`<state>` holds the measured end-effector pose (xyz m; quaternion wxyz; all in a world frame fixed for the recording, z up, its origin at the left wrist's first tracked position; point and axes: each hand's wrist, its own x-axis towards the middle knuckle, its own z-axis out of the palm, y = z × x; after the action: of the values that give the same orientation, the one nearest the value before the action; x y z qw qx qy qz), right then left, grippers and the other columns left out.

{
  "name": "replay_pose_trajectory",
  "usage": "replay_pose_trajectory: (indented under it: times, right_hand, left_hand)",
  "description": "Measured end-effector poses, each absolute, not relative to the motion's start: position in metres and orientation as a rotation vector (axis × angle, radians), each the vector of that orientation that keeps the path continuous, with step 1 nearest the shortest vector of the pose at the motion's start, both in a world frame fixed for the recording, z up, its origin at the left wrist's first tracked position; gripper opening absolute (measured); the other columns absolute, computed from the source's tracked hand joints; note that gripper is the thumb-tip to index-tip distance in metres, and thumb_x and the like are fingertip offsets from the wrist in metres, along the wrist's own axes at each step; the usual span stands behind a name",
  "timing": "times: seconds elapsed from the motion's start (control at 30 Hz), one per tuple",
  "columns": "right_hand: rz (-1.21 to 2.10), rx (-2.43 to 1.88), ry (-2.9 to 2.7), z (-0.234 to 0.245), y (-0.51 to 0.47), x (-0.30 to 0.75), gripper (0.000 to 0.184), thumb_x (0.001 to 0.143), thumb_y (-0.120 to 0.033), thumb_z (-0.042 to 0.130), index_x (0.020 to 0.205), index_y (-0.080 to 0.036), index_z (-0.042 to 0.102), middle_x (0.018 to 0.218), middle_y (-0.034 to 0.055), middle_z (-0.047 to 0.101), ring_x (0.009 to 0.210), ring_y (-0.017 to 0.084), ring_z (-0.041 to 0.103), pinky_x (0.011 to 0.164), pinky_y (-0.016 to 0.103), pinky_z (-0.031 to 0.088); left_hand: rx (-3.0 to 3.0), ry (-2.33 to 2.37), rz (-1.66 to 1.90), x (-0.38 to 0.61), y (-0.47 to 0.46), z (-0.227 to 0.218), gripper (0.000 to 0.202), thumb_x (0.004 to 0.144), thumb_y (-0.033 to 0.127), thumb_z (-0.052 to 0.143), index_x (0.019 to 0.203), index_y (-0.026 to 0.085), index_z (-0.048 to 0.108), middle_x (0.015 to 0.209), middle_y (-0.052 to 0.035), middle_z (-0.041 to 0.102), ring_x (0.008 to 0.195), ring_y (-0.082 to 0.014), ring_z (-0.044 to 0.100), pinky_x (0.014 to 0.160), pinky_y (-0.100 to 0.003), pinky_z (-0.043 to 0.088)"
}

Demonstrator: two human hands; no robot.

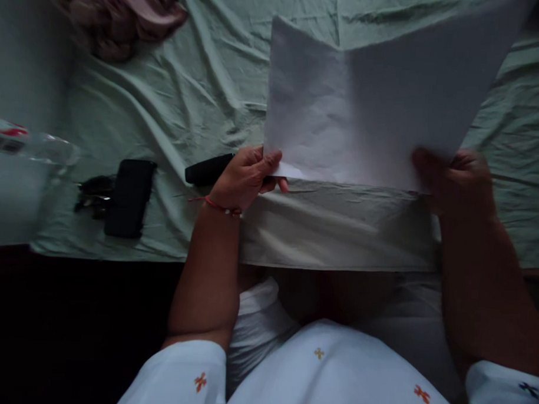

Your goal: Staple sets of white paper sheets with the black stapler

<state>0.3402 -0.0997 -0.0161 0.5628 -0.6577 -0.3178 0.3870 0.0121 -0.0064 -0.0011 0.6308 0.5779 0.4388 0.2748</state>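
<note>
A large white sheet of paper (379,105) is held up above the cloth-covered table, bent along a line left of its middle. My left hand (248,172) pinches its lower left corner, thumb on top and fingers underneath. A red cord bracelet circles that wrist. At the lower right edge my right hand (458,179) grips the sheet, thumb on the near face; it is somewhat blurred. Just beside my left hand lies a black elongated object (209,169), partly hidden by the hand, its kind unclear.
Green wrinkled cloth (202,99) covers the table. On the left lie a black phone-like rectangle (130,198), a dark bundle (93,194) with shiny bits, and a clear plastic bottle (45,147) on its side. Crumpled pink fabric (125,17) sits at the far left.
</note>
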Motion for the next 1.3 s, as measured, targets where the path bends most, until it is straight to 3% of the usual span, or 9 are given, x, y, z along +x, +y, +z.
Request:
replay_pose_trajectory:
  times: [0.2, 0.47, 0.7, 0.83, 0.9, 1.0, 1.1, 1.2, 1.3]
  right_hand:
    - [0.786, -1.705, -0.82, -0.01, -0.1, 0.34, 0.05, 0.066, -0.055, 0.088, 0.058, -0.02, 0.052, 0.046, -0.0043, 0.04, 0.033, 0.007, 0.034, 0.024, 0.022, 0.021]
    - [0.717, -1.719, -0.87, -0.015, -0.099, 0.344, 0.041, 0.074, -0.049, 0.084, 0.068, -0.018, 0.058, 0.052, -0.0051, 0.042, 0.038, 0.004, 0.034, 0.026, 0.018, 0.029]
    - [0.694, -1.721, -0.888, -0.023, -0.099, 0.356, 0.032, 0.075, -0.041, 0.085, 0.069, -0.016, 0.066, 0.054, -0.0033, 0.046, 0.044, 0.003, 0.035, 0.032, 0.016, 0.023]
    - [0.689, -1.634, -0.795, -0.024, -0.098, 0.355, 0.03, 0.071, -0.04, 0.087, 0.071, -0.016, 0.067, 0.057, -0.0032, 0.049, 0.043, 0.004, 0.039, 0.035, 0.018, 0.029]
    - [0.694, -1.619, -0.749, -0.022, -0.097, 0.354, 0.032, 0.067, -0.04, 0.089, 0.071, -0.016, 0.068, 0.059, -0.0024, 0.052, 0.045, 0.005, 0.042, 0.036, 0.019, 0.031]
    - [0.708, -1.632, -0.684, -0.019, -0.095, 0.353, 0.039, 0.062, -0.044, 0.092, 0.068, -0.017, 0.065, 0.057, -0.0031, 0.05, 0.044, 0.006, 0.042, 0.034, 0.02, 0.031]
    - [0.719, -1.625, -0.665, -0.017, -0.094, 0.353, 0.045, 0.063, -0.047, 0.093, 0.067, -0.017, 0.06, 0.055, -0.0047, 0.046, 0.041, 0.005, 0.041, 0.032, 0.02, 0.03]
    - [0.749, -1.637, -0.647, -0.016, -0.094, 0.353, 0.05, 0.062, -0.05, 0.094, 0.065, -0.018, 0.056, 0.051, -0.0055, 0.044, 0.041, 0.005, 0.041, 0.032, 0.018, 0.028]
    - [0.785, -1.643, -0.639, -0.014, -0.095, 0.352, 0.058, 0.053, -0.057, 0.097, 0.062, -0.019, 0.053, 0.048, -0.0066, 0.039, 0.039, 0.005, 0.038, 0.032, 0.018, 0.025]
  left_hand:
    - [1.263, 0.952, 0.661, 0.017, -0.01, 0.003, 0.051, 0.081, 0.057, 0.081, 0.062, 0.021, 0.05, 0.053, 0.0057, 0.042, 0.043, -0.0059, 0.044, 0.04, -0.019, 0.029]
    - [1.415, 1.126, 0.701, 0.012, -0.002, -0.006, 0.036, 0.088, 0.046, 0.078, 0.07, 0.021, 0.058, 0.053, 0.0038, 0.053, 0.044, -0.0077, 0.047, 0.042, -0.022, 0.032]
    - [1.814, 1.481, 1.171, 0.011, -0.031, 0.012, 0.016, 0.097, 0.035, 0.065, 0.085, 0.024, 0.067, 0.059, 0.0049, 0.061, 0.055, -0.012, 0.059, 0.059, -0.027, 0.044]
    - [2.017, 1.659, 1.247, -0.015, -0.029, 0.026, 0.01, 0.097, 0.027, 0.063, 0.101, 0.021, 0.07, 0.088, -0.0024, 0.074, 0.085, -0.0191, 0.07, 0.081, -0.033, 0.052]
    - [2.13, 1.739, 1.049, -0.033, -0.021, 0.026, 0.029, 0.087, 0.022, 0.074, 0.115, 0.021, 0.07, 0.121, -0.0072, 0.074, 0.118, -0.0262, 0.065, 0.103, -0.04, 0.049]
    - [2.154, 1.753, 0.626, -0.054, -0.011, 0.019, 0.059, 0.076, 0.026, 0.085, 0.131, 0.019, 0.065, 0.143, -0.0135, 0.065, 0.138, -0.0359, 0.054, 0.121, -0.052, 0.035]
    - [2.124, 1.813, 0.36, -0.06, -0.007, 0.012, 0.051, 0.074, 0.023, 0.082, 0.124, 0.019, 0.07, 0.134, -0.0155, 0.07, 0.13, -0.0407, 0.058, 0.115, -0.058, 0.038]
    - [2.102, 1.849, 0.384, -0.055, -0.009, 0.013, 0.033, 0.074, 0.014, 0.074, 0.107, 0.021, 0.076, 0.115, -0.0122, 0.077, 0.114, -0.0377, 0.067, 0.104, -0.054, 0.047]
    - [2.097, 1.696, 0.467, -0.04, -0.015, 0.02, 0.037, 0.074, 0.013, 0.073, 0.109, 0.025, 0.076, 0.118, -0.0094, 0.078, 0.114, -0.0349, 0.068, 0.104, -0.051, 0.048]
